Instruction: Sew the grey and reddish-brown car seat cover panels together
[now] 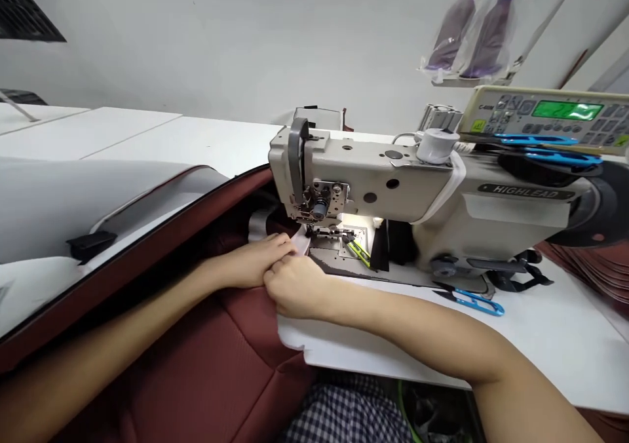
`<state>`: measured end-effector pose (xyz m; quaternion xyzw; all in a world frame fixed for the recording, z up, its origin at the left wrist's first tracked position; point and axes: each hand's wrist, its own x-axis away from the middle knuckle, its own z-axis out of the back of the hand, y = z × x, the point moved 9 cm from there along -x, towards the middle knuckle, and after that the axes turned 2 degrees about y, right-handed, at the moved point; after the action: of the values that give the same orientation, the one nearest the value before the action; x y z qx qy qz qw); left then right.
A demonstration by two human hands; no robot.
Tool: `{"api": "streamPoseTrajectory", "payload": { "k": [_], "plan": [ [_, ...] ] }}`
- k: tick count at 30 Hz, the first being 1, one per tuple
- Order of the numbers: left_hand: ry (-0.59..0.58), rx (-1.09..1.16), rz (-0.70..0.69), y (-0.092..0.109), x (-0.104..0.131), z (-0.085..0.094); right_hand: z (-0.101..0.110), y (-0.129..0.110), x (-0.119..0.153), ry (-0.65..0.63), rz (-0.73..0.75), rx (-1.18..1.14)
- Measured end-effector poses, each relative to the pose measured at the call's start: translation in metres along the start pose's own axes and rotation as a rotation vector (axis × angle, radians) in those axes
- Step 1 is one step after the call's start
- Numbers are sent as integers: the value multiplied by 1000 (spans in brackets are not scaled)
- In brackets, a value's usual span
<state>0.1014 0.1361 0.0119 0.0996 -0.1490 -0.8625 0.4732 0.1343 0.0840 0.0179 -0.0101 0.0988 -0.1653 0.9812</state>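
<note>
A large maroon padded cover (196, 371), perhaps a seat cover, runs from the lower left up to the presser foot of the sewing machine (373, 184). My left hand (258, 259) is closed on the cover just in front of the needle area, its fingers pressed together. Against it, my right hand (299, 286) makes a fist around the cover's near edge; its fingertips are hidden. A whitish strip (301, 241) lies between my hands and the presser foot. The cover's dark-trimmed border (162, 240) stands up along the left, beyond my left forearm.
A yellow-green cutter (358, 251) and black pieces (400, 243) lie on the machine bed. Blue thread snips (476, 302) rest on the white table (550, 338); more blue-handled snips (560, 158) sit atop the machine. A control panel (555, 118) stands behind. Stacked maroon pieces (584, 269) are at right.
</note>
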Motion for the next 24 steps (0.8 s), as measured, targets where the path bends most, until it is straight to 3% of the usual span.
{"api": "streamPoseTrajectory", "payload": {
  "k": [4,7,11,13,18,24],
  "plan": [
    [-54,-108,47,-14,-3,-13,-19,-11,16,-29,-68,-31],
    [24,-159,49,-21,-10,1,-30,-22,35,49,-103,7],
    [135,57,75,-28,-18,19,-41,-32,44,84,-107,61],
    [67,82,94,-27,-18,10,-43,-33,42,77,-96,74],
    [-109,-183,135,-18,-5,-21,-35,-30,42,158,-57,105],
    [13,-120,-31,-2,8,-17,-36,-24,45,148,-12,27]
  ]
}}
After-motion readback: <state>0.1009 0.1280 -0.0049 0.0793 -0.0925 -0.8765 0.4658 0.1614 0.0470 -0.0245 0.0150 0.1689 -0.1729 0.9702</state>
